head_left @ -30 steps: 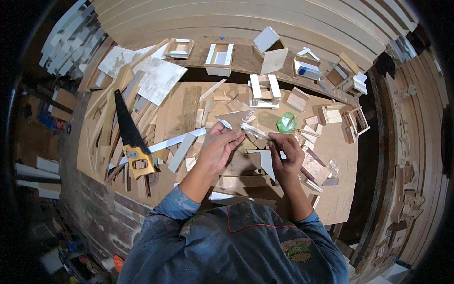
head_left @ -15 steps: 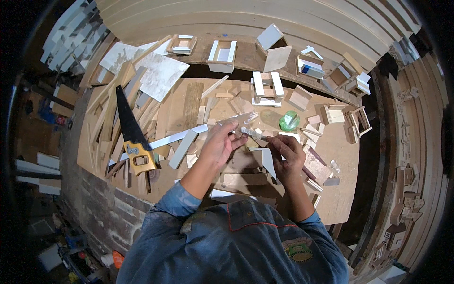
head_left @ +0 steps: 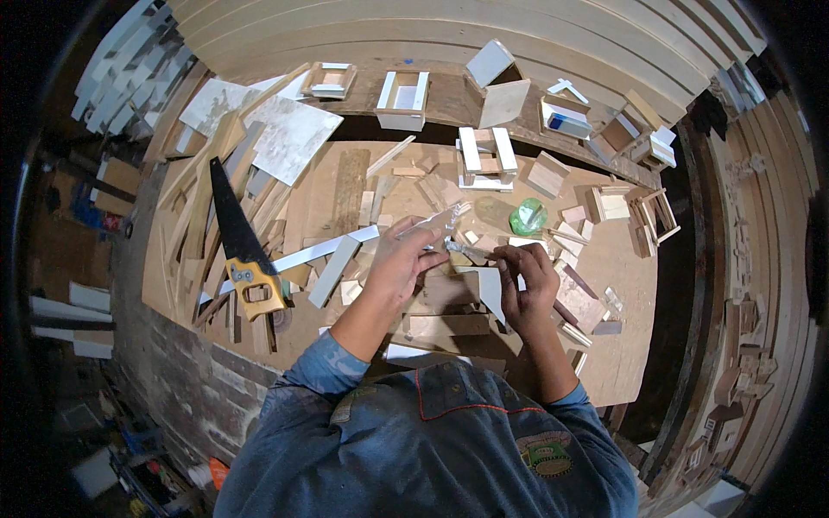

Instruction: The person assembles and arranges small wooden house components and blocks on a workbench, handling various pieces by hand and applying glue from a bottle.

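My left hand (head_left: pixel 401 261) is closed on a thin, flat, greyish piece (head_left: pixel 439 222) whose far end carries whitish smears. Pinched between the fingers of my right hand (head_left: pixel 528 281) is a thin stick (head_left: pixel 473 252), its tip coated in something whitish. That tip points left and lies close to my left fingertips; whether they touch I cannot tell. Below the hands lie a brown wood block (head_left: pixel 445 293) and a pale grey board piece (head_left: pixel 492 293). Beyond the right hand stands a round green translucent container (head_left: pixel 528 217).
A yellow-handled handsaw (head_left: pixel 246 250) rests at left on piled wood strips (head_left: pixel 200 220). Small wood-and-white box frames (head_left: pixel 487 160) stand at the back of the bench (head_left: pixel 622 363), with more along a ledge (head_left: pixel 363 104). Wood offcuts (head_left: pixel 570 250) are scattered at right.
The stick's coated tip has shifted slightly down, and my right fingers have changed their pose around it. My left hand has turned a little, still holding the flat piece.
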`<state>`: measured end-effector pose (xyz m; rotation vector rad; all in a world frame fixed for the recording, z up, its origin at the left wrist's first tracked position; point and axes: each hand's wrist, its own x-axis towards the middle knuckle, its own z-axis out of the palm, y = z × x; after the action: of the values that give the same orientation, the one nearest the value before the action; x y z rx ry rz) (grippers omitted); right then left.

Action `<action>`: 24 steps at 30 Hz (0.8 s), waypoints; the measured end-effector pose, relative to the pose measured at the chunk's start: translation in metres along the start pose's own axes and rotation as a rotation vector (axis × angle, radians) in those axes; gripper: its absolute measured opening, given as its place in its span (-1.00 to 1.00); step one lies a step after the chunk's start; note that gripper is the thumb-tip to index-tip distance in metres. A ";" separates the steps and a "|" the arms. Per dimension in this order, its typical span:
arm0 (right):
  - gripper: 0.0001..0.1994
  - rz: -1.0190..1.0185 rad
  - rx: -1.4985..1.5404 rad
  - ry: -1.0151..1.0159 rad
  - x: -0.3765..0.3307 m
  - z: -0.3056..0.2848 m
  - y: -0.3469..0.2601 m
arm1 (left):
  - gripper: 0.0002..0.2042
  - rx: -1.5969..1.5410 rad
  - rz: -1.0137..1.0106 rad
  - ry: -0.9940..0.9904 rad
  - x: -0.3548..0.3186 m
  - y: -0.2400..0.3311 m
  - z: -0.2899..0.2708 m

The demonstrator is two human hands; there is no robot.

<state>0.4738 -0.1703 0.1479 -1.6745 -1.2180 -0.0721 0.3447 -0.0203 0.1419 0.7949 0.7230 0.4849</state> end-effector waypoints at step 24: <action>-0.79 -0.206 -0.192 -0.027 0.019 -0.003 -0.006 | -0.88 0.637 0.357 0.080 0.001 -0.003 0.000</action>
<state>0.4795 -0.1600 0.1642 -1.7128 -1.4387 -0.3020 0.3458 -0.0215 0.1391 1.5247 0.8246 0.6175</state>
